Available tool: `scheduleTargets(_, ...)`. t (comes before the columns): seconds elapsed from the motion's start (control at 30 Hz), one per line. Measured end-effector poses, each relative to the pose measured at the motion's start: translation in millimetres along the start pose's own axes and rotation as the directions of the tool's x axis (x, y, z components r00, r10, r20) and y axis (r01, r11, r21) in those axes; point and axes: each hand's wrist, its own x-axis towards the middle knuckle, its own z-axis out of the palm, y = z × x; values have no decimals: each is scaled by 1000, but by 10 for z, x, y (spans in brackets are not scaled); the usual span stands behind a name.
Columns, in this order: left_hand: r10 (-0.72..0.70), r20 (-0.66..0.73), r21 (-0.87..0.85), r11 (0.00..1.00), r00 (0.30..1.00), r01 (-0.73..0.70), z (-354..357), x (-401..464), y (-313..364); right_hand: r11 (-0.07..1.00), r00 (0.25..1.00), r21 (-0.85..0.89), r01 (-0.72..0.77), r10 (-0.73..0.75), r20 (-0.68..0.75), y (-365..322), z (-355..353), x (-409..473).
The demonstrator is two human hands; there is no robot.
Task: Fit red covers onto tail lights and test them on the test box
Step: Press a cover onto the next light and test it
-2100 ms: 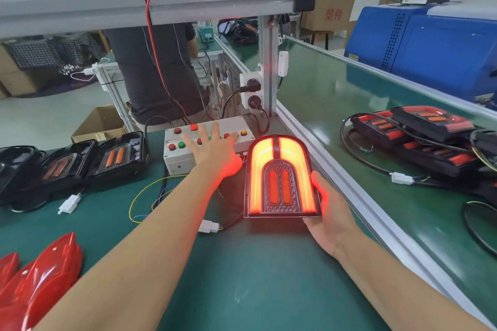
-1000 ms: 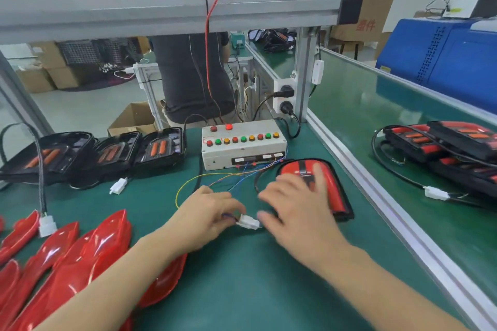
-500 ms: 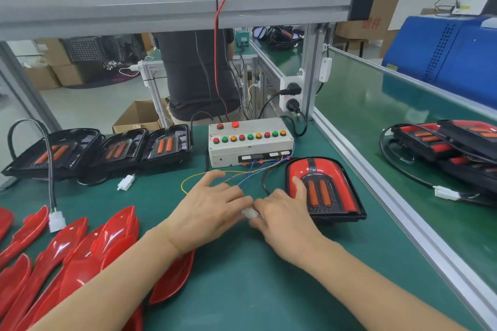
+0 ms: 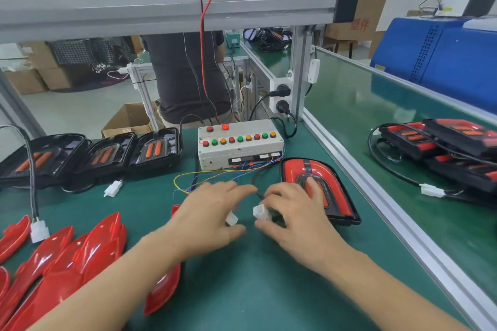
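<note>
A covered tail light (image 4: pixel 328 183), unlit, lies flat on the green bench right of centre. In front of it my right hand (image 4: pixel 293 212) pinches its white plug (image 4: pixel 260 212). My left hand (image 4: pixel 212 212) pinches the white plug (image 4: pixel 231 218) on the coloured wires coming from the test box (image 4: pixel 239 148). The two plugs are a small gap apart. Several red covers (image 4: pixel 67 263) lie at the lower left. Uncovered black tail lights (image 4: pixel 107 156) sit in a row at the left.
An aluminium rail (image 4: pixel 376 196) divides the bench from the green conveyor, where finished tail lights (image 4: pixel 443 148) with cables lie at the right. A loose cable with a white plug (image 4: pixel 39 231) hangs at the left. A person (image 4: pixel 185 72) stands behind the frame.
The tail light was lit while my left hand pressed the test box; it then went dark and lay flat. Both hands came to the joined plugs, which are now pulled apart.
</note>
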Motion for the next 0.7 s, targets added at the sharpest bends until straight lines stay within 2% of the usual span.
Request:
scheduleTargets(0.03, -78, 53, -169, 982, 996, 86, 20, 34, 108, 993, 997, 111, -37, 45, -64, 7, -27, -22)
scheduleTargets(0.07, -156, 121, -346, 919, 980, 189, 40, 72, 205, 975, 983, 207, -81, 113, -143, 13, -51, -42)
scheduleTargets(0.1, -221, 204, -507, 810, 954, 296, 51, 124, 286, 957, 955, 259, -128, 189, -230, 23, -72, -55)
scheduleTargets(0.17, -295, 338, -744, 498, 894, 446, 79, 241, 394, 927, 890, 306, -215, 315, -329, 52, -124, -80)
scheduleTargets(0.23, -328, 449, -842, 157, 831, 517, 101, 351, 486, 863, 891, 433, -261, 389, -236, 87, -192, -111)
scheduleTargets(0.27, -349, 492, -844, 31, 797, 535, 131, 392, 519, 836, 903, 479, -268, 391, -177, 107, -226, -126)
scheduleTargets(0.3, -372, 524, -836, -51, 766, 547, 160, 426, 553, 823, 912, 500, -271, 386, -142, 129, -264, -142)
scheduleTargets(0.37, -372, 569, -816, -149, 733, 558, 188, 488, 621, 807, 917, 520, -278, 384, -107, 174, -329, -161)
scheduleTargets(0.43, -342, 596, -801, -199, 726, 564, 205, 568, 691, 810, 919, 511, -288, 383, -89, 204, -370, -151)
scheduleTargets(0.57, -404, 564, -818, -154, 720, 554, 229, 748, 849, 894, 931, 297, -334, 362, -42, 162, -328, -110)
scheduleTargets(0.63, -414, 598, -786, -132, 687, 605, 254, 768, 869, 915, 905, 155, -372, 395, -157, 180, -295, -126)
scheduleTargets(0.7, -391, 621, -768, -130, 679, 627, 285, 748, 843, 884, 846, 93, -458, 466, -260, 215, -325, -149)
